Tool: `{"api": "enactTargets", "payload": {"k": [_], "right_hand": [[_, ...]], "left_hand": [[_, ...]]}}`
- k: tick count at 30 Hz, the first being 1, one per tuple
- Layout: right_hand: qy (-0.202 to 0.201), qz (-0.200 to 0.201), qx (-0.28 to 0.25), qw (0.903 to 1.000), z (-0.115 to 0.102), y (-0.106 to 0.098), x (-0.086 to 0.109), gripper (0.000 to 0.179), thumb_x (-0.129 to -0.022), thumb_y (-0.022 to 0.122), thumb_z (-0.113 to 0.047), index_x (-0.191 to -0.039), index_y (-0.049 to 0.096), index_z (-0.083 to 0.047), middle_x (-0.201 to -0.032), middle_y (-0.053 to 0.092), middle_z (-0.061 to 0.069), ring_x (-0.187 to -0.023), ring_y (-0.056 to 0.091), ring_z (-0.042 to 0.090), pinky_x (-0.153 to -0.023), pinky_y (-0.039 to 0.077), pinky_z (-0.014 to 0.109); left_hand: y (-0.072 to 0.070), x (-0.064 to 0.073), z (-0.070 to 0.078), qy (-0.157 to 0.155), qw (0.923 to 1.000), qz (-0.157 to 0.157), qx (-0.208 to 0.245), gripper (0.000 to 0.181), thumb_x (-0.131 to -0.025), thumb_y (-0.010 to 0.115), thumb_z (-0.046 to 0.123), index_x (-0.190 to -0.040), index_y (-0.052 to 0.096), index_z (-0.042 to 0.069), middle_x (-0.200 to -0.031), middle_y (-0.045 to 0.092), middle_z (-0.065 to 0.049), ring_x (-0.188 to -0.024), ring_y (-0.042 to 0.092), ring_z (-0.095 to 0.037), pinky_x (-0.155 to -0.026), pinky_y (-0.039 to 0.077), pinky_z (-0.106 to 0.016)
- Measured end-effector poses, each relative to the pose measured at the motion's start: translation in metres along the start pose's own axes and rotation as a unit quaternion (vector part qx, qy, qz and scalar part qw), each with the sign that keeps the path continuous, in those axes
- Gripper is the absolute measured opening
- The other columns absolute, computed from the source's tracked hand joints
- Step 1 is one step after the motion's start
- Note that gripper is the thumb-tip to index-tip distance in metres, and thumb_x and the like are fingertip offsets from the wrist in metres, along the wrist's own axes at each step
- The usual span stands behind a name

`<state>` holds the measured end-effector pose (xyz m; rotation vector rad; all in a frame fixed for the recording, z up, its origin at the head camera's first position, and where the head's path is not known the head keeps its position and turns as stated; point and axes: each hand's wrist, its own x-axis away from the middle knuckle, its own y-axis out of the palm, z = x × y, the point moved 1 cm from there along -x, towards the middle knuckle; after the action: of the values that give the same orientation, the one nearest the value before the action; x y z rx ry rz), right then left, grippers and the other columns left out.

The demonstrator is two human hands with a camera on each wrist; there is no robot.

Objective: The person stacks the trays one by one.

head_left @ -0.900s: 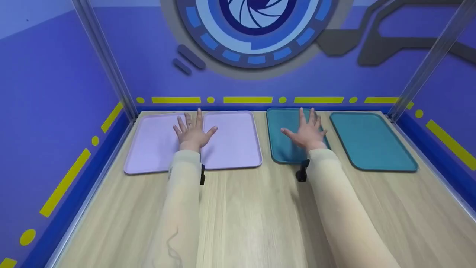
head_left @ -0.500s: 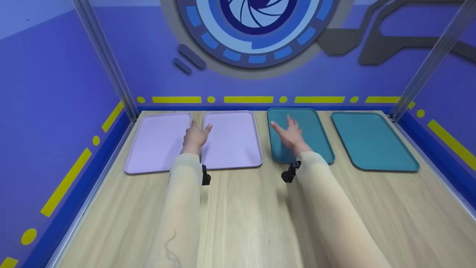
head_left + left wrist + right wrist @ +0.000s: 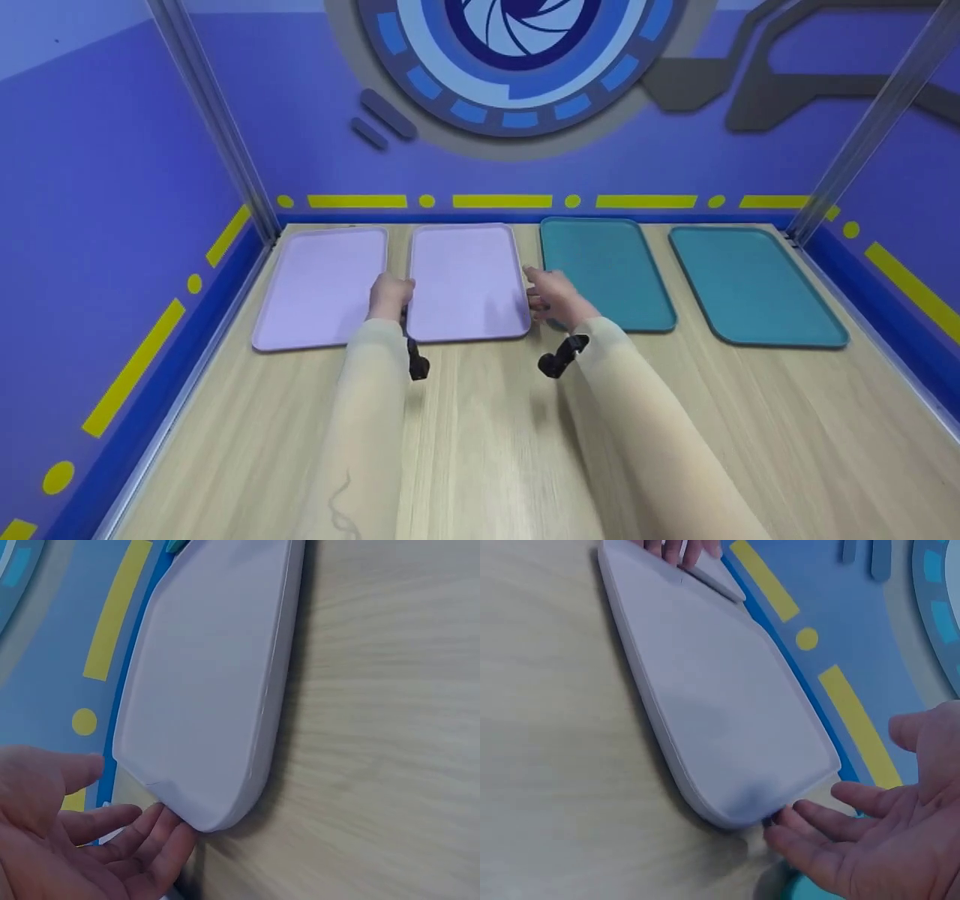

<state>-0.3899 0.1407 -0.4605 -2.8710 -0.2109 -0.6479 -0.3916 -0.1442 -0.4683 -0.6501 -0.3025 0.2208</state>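
A lilac tray (image 3: 465,281), second from the left in a row on the table, lies between my two hands. My left hand (image 3: 388,294) is at its left edge. In the left wrist view, the fingertips (image 3: 176,836) meet the rim while the thumb stays raised off it. At the opposite edge is my right hand (image 3: 559,296), overlapping the near left part of a teal tray in the head view. The right wrist view shows its fingers (image 3: 817,829) loosely extended, tips right at the lilac rim, thumb apart.
Another lilac tray (image 3: 319,289) lies to the left, partly behind my left hand. The nearer teal tray (image 3: 607,270) and a second teal tray (image 3: 757,285) lie to the right. A blue wall (image 3: 300,157) stands directly behind the row. Both wrists carry black cameras.
Both hands were spread above the trays. They have drawn back, turned sideways and lowered to the second lilac tray's sides, the right hand moving left. The trays have stayed put.
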Motion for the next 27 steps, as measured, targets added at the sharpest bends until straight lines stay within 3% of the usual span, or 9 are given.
{"api": "enactTargets", "payload": {"k": [5, 6, 8, 11, 13, 17, 19, 22, 27], "right_hand": [[0.010, 0.020, -0.006, 0.9997, 0.003, 0.004, -0.001, 0.058, -0.110, 0.044, -0.033, -0.157, 0.033, -0.001, -0.153, 0.049, 0.025, -0.135, 0.054, 0.031, -0.117, 0.047, 0.048], [0.008, 0.033, -0.010, 0.9994, 0.003, 0.005, 0.000, 0.052, -0.109, 0.045, -0.029, -0.153, 0.040, 0.000, -0.147, 0.055, 0.023, -0.132, 0.058, 0.030, -0.111, 0.052, 0.044], [0.001, 0.056, -0.012, 0.9983, 0.005, 0.004, 0.000, 0.038, -0.107, 0.048, -0.019, -0.138, 0.051, 0.002, -0.126, 0.064, 0.018, -0.111, 0.065, 0.025, -0.091, 0.059, 0.036], [-0.006, 0.087, 0.002, 0.9962, 0.009, 0.000, 0.000, 0.027, -0.102, 0.050, -0.008, -0.127, 0.058, 0.000, -0.103, 0.060, 0.010, -0.083, 0.060, 0.018, -0.067, 0.052, 0.029], [-0.004, 0.093, 0.007, 0.9956, 0.012, -0.003, 0.000, 0.034, -0.100, 0.052, -0.005, -0.133, 0.060, -0.002, -0.105, 0.062, 0.010, -0.076, 0.059, 0.016, -0.063, 0.049, 0.029], [-0.002, 0.090, 0.004, 0.9960, 0.018, -0.008, -0.001, 0.046, -0.099, 0.057, -0.003, -0.145, 0.057, -0.005, -0.127, 0.067, 0.014, -0.080, 0.064, 0.016, -0.067, 0.052, 0.032], [-0.004, 0.085, 0.000, 0.9964, 0.022, -0.010, -0.002, 0.045, -0.099, 0.058, -0.001, -0.144, 0.059, -0.004, -0.131, 0.067, 0.014, -0.082, 0.065, 0.016, -0.069, 0.052, 0.032], [-0.009, 0.080, 0.000, 0.9967, 0.027, -0.012, 0.000, 0.043, -0.097, 0.060, 0.002, -0.140, 0.061, -0.002, -0.121, 0.070, 0.013, -0.081, 0.064, 0.014, -0.070, 0.053, 0.030], [-0.036, 0.078, -0.005, 0.9963, 0.033, -0.014, 0.011, 0.041, -0.095, 0.060, 0.006, -0.135, 0.063, 0.003, -0.100, 0.070, 0.009, -0.068, 0.060, 0.012, -0.056, 0.048, 0.026]], "left_hand": [[0.000, 0.006, 0.000, -0.034, 0.9992, -0.019, 0.013, 0.039, -0.097, 0.057, 0.009, -0.129, 0.057, -0.012, -0.127, 0.065, -0.026, -0.102, 0.066, -0.031, -0.079, 0.063, -0.037], [0.000, 0.006, -0.001, -0.034, 0.9992, -0.020, 0.002, 0.036, -0.095, 0.056, 0.007, -0.126, 0.058, -0.011, -0.125, 0.066, -0.025, -0.097, 0.066, -0.030, -0.075, 0.062, -0.034], [0.000, 0.006, -0.002, -0.033, 0.9991, -0.023, -0.010, 0.029, -0.092, 0.056, 0.003, -0.118, 0.061, -0.009, -0.118, 0.067, -0.022, -0.089, 0.066, -0.027, -0.070, 0.062, -0.030], [-0.001, 0.003, -0.005, -0.021, 0.9993, -0.031, -0.003, 0.021, -0.091, 0.058, -0.001, -0.109, 0.066, -0.007, -0.107, 0.067, -0.016, -0.079, 0.065, -0.022, -0.067, 0.061, -0.027], [-0.001, 0.001, -0.009, -0.021, 0.9983, -0.047, 0.028, 0.021, -0.091, 0.060, -0.001, -0.110, 0.068, -0.006, -0.099, 0.065, -0.012, -0.070, 0.064, -0.019, -0.066, 0.061, -0.028], [-0.001, 0.000, -0.016, -0.032, 0.9920, -0.079, 0.093, 0.029, -0.092, 0.063, -0.001, -0.120, 0.068, -0.005, -0.089, 0.062, -0.006, -0.055, 0.060, -0.014, -0.060, 0.060, -0.027], [0.000, 0.002, -0.019, -0.032, 0.9898, -0.086, 0.109, 0.031, -0.092, 0.063, -0.002, -0.123, 0.068, -0.005, -0.089, 0.063, -0.006, -0.054, 0.058, -0.011, -0.057, 0.059, -0.025], [0.001, 0.007, -0.022, -0.031, 0.9874, -0.090, 0.127, 0.034, -0.094, 0.063, -0.001, -0.127, 0.067, -0.004, -0.099, 0.066, -0.008, -0.060, 0.058, -0.009, -0.057, 0.058, -0.021], [0.002, 0.022, -0.031, -0.023, 0.9849, -0.092, 0.145, 0.037, -0.096, 0.062, 0.000, -0.132, 0.065, -0.004, -0.122, 0.067, -0.017, -0.074, 0.059, -0.010, -0.057, 0.057, -0.018]]}}
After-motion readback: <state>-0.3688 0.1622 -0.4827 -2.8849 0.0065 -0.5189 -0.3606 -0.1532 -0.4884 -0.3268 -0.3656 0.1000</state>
